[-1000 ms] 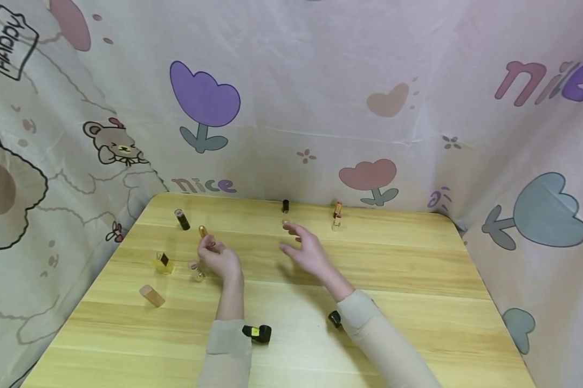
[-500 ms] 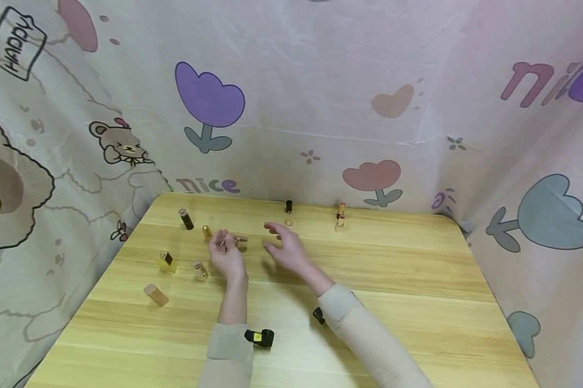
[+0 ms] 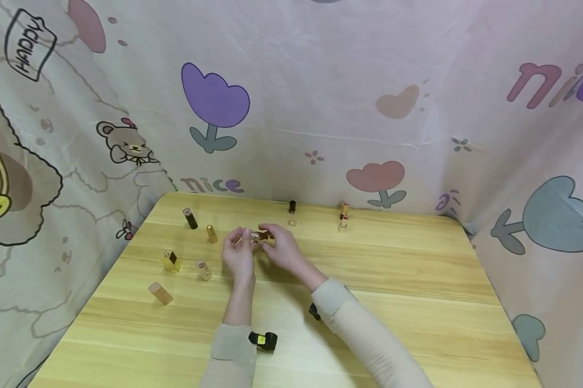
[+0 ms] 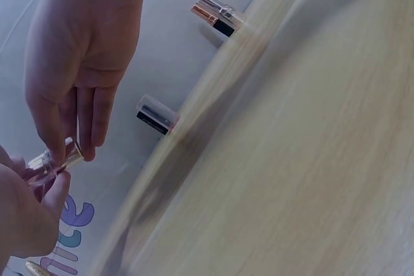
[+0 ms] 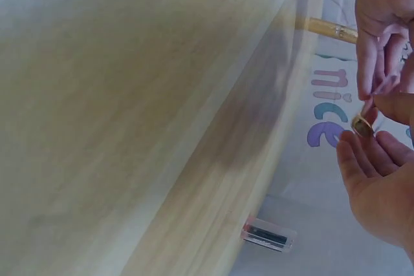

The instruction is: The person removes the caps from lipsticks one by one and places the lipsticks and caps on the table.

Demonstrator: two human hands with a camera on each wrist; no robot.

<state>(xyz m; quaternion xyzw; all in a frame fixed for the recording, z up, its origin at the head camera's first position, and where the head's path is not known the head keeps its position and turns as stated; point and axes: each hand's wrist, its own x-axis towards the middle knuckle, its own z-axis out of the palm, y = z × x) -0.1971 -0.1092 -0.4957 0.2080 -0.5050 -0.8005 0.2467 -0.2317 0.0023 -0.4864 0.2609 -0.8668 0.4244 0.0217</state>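
Note:
Between the two hands is a small shiny lipstick [image 3: 262,236], clear and gold in parts, held above the table and lying roughly sideways. My left hand [image 3: 239,257] pinches its left end. Thumb and fingers of my right hand [image 3: 284,250] are on the other end, seen from above in the left wrist view as the right hand [image 4: 87,56] reaching down to the lipstick [image 4: 65,156]. The gold end of the lipstick [image 5: 363,126] faces the right wrist camera. Fingers hide much of the tube. Left of the left hand stands a gold lipstick tube [image 3: 211,234].
On the wooden table [image 3: 398,334], a black tube [image 3: 190,219], yellow bottle [image 3: 172,261], clear-based lipstick [image 3: 204,270] and tan tube [image 3: 160,293] stand left. A black-topped tube [image 3: 292,207] and two lipsticks, the front lipstick [image 3: 343,223] clearest, stand near the back edge by the curtain [image 3: 291,97].
My left hand has moved right with the lipstick, away from the gold tube. My right hand has come left, and its fingers now meet the lipstick's free end.

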